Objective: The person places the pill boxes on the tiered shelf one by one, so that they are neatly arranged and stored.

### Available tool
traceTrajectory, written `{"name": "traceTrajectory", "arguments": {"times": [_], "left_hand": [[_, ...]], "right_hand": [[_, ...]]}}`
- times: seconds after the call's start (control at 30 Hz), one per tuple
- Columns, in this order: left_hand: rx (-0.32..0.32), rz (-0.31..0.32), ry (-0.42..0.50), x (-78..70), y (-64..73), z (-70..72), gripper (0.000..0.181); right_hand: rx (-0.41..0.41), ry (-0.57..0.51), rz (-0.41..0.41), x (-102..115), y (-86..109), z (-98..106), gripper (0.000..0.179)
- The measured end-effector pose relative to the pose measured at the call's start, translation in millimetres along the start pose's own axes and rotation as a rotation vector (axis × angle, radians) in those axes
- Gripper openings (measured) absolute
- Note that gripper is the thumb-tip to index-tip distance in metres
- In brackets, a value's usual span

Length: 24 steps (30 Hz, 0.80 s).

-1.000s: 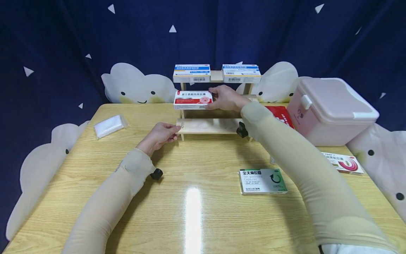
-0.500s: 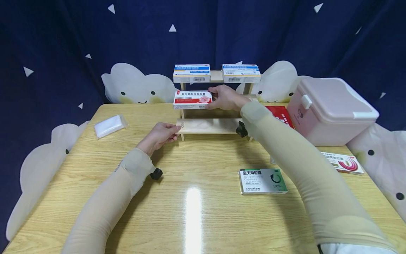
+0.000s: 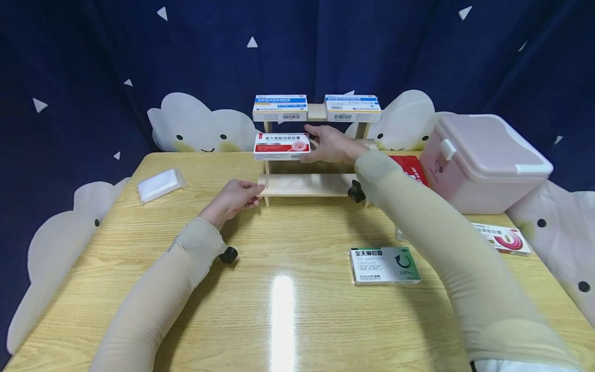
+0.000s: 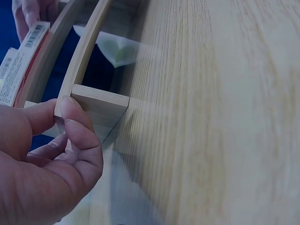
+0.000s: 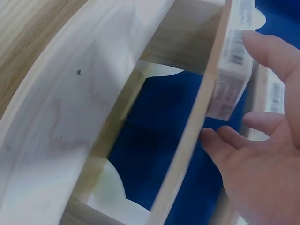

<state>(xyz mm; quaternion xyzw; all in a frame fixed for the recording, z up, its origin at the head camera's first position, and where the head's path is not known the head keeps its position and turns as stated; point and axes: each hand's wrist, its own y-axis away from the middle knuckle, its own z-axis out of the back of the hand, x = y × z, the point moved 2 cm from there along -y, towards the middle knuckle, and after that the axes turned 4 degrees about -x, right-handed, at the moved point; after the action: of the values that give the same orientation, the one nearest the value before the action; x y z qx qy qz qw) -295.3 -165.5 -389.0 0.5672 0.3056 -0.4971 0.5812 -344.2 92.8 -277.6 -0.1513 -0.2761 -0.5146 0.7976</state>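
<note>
The left hand (image 3: 234, 199) pinches the left end of the lowest shelf of a wooden rack (image 3: 307, 184). The right hand (image 3: 332, 144) has its fingers spread around the right end of the red-and-white box (image 3: 279, 149), which sits on the left part of the middle tier. Two blue-and-white boxes (image 3: 280, 107) stand on the top tier, and a green-and-white box (image 3: 385, 266) lies on the table (image 3: 223, 320), nearer the person

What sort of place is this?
Probably a staged tabletop medicine display: a pale wooden tiered shelf, blue-and-white cardboard boxes on its top tier, and a navy fabric curtain with white triangles behind.
</note>
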Motion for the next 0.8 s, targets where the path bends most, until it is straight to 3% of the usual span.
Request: {"name": "traceTrajectory", "arguments": {"times": [0.2,0.37,0.6,0.8], "left_hand": [[0.007,0.003,0.006,-0.6,0.8,0.0,0.045],[0.012,-0.009,0.009,-0.6,-0.1,0.0,0.045],[0.007,-0.019,-0.002,0.5,-0.8,0.3,0.046],[0.010,-0.010,0.010,2.3,-1.2,-0.3,0.049]], "right_hand": [[-0.012,0.092,0.036,9,34.6,10,0.098],[-0.036,0.117,0.035,11,85.4,25,0.091],[-0.132,0.169,0.133,-9,164.4,41,0.080],[-0.127,0.188,0.104,-33,221.7,37,0.073]]}}
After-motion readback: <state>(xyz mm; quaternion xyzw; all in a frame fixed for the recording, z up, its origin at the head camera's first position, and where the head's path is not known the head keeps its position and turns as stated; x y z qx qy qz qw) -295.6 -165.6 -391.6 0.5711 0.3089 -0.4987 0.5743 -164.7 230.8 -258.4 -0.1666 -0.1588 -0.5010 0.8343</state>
